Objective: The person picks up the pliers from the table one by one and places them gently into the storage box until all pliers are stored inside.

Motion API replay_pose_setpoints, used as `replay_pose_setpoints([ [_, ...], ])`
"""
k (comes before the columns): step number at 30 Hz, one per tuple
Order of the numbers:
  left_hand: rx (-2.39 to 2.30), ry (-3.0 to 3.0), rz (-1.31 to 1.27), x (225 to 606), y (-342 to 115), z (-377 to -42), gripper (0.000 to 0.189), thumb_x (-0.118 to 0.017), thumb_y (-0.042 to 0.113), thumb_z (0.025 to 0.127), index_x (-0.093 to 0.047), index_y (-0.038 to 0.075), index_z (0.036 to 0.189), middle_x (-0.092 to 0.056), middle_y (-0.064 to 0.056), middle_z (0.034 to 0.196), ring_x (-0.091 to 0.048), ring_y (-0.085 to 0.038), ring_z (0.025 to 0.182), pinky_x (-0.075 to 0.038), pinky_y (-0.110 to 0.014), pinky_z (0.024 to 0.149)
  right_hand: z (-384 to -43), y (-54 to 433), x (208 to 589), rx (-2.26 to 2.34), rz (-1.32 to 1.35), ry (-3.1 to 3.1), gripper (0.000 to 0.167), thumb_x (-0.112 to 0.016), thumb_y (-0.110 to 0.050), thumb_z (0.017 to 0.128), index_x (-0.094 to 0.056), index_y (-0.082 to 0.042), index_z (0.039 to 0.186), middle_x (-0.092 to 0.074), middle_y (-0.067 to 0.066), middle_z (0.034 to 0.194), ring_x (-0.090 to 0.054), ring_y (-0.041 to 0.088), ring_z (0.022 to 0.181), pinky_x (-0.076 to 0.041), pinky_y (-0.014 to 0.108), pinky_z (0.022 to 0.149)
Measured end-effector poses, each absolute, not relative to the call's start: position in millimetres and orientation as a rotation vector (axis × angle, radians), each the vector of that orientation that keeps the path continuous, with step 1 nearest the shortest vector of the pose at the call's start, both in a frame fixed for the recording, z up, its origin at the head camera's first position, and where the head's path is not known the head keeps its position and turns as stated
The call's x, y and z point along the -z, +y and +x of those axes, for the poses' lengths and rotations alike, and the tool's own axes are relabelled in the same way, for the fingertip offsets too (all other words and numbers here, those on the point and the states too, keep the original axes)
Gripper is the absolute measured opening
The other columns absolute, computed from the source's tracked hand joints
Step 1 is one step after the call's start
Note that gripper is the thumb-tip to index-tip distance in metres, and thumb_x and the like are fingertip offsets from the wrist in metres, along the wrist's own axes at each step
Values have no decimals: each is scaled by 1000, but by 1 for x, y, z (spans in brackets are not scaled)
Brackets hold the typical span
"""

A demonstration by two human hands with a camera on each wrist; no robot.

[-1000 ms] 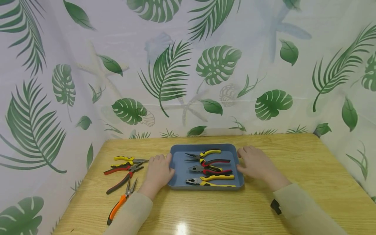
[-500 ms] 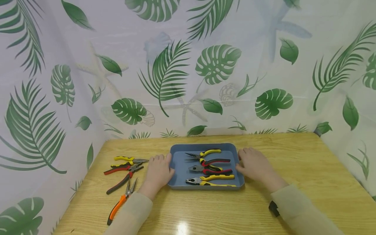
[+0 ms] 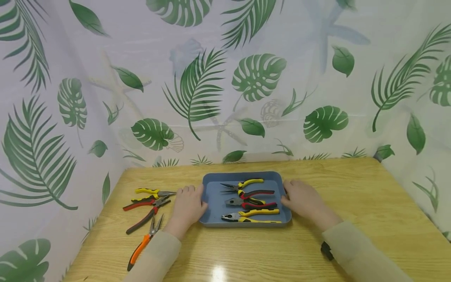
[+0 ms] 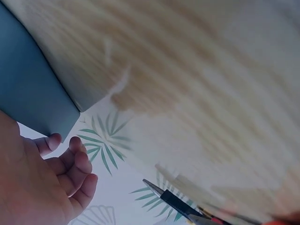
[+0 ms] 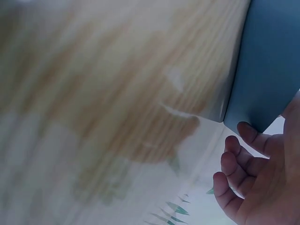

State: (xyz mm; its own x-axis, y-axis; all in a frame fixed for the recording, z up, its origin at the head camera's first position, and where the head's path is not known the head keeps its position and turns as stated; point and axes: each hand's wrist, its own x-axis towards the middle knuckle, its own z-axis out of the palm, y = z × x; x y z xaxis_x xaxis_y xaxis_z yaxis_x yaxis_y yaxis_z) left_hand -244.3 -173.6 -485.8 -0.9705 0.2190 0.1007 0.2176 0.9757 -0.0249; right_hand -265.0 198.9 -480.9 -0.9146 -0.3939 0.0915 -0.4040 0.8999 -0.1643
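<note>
A blue rectangular tray (image 3: 212, 203) lies on the table between my two hands. My left hand (image 3: 187, 205) holds its left side, thumb over the rim and a finger on the outer wall; the other fingers are loosely bent. On the opposite side, my right hand (image 3: 304, 199) holds the right rim the same way. Both thumbs are hidden in the wrist views. Inside the tray lie long-nose pliers (image 3: 251, 182) with yellow handles, red-and-black combination pliers (image 3: 234, 201), and yellow-and-black combination pliers (image 3: 230, 217) nearest the front wall.
Left of the tray lie yellow-handled long-nose pliers (image 3: 148, 190), red-handled pliers (image 3: 154, 210) overlapping them, and orange-handled long-nose pliers (image 3: 141, 248) beside my left sleeve. A leaf-patterned cloth (image 3: 225, 98) hangs behind the wooden table (image 3: 246, 254) and along its sides.
My right hand and forearm have shifted slightly inward against the tray. The head view has turned a little to the right. Tray, pliers and left hand keep their places.
</note>
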Motion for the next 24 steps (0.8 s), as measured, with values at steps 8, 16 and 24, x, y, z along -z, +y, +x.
replay_pose_setpoints([
  [8,-28,-3044,-344,484,-175,-241,50,-66,34,99,-58,8,141,-68,-19,115,-64,-37,114,-47,-53,98,-262,197,481,-308,597,-3060,17,-64,-25,95,-61,-9,97,-58,3,80,-54,21,73,-45,38,63],
  [16,-98,-3053,-367,477,-178,-238,47,-66,35,100,-61,7,138,-68,-18,116,-64,-37,115,-48,-51,99,-262,195,480,-362,596,-3069,15,-64,-24,95,-57,-12,92,-57,2,78,-52,19,70,-42,36,62],
  [24,-164,-3052,-395,476,-180,-235,49,-61,38,105,-59,7,143,-68,-17,125,-63,-35,122,-47,-52,105,-261,195,482,-373,565,-3067,16,-64,-23,95,-53,-14,88,-53,1,75,-48,17,68,-36,32,59],
])
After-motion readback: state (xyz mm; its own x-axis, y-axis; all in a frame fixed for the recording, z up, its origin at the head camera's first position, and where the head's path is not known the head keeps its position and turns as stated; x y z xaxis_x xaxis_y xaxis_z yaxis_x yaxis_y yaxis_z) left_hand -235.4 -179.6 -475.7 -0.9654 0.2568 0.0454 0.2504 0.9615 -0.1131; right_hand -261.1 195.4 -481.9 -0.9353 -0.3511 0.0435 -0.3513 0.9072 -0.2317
